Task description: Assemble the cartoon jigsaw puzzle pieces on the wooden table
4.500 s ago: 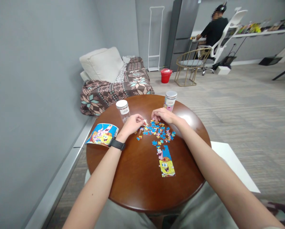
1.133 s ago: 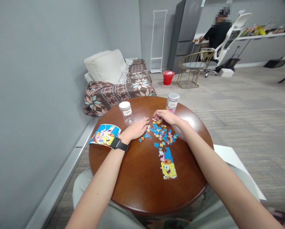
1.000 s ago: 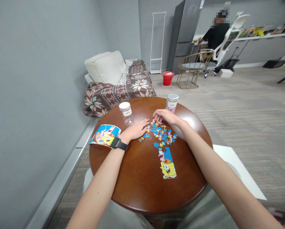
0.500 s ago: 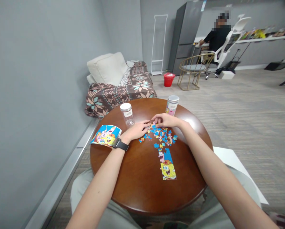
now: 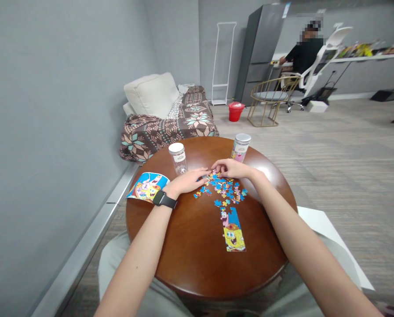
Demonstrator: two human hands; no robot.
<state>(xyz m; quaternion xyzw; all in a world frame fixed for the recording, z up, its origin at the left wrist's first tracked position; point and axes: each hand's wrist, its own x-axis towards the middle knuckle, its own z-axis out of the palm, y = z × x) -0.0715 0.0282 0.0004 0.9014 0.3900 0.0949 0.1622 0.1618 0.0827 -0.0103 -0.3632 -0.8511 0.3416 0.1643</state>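
Loose jigsaw puzzle pieces [image 5: 228, 189], mostly blue, pink and yellow, lie in a heap on the round brown table [image 5: 190, 246]. My left hand [image 5: 192, 179] rests flat at the heap's left edge, fingers stretched out, with a black watch on the wrist. At the far edge of the heap, my right hand [image 5: 231, 168] has bent fingers touching the pieces; thumb and fingers look apart, and no held piece shows. Nearer to me lies a joined strip of puzzle [image 5: 234, 235] with a yellow cartoon face. A matching picture sheet [image 5: 147, 186] is beside my left wrist.
A clear jar [image 5: 180, 160] with a white lid stands beyond my left hand, and a labelled jar [image 5: 240, 149] beyond my right. Past the table are a covered sofa [image 5: 170, 127], a red bin [image 5: 235, 112], a gold chair [image 5: 271, 96] and a seated person [image 5: 305, 55].
The view has shifted slightly, so everything sits a little further right and lower. My right fingers have moved slightly over the pieces; my left hand stays nearly in place.
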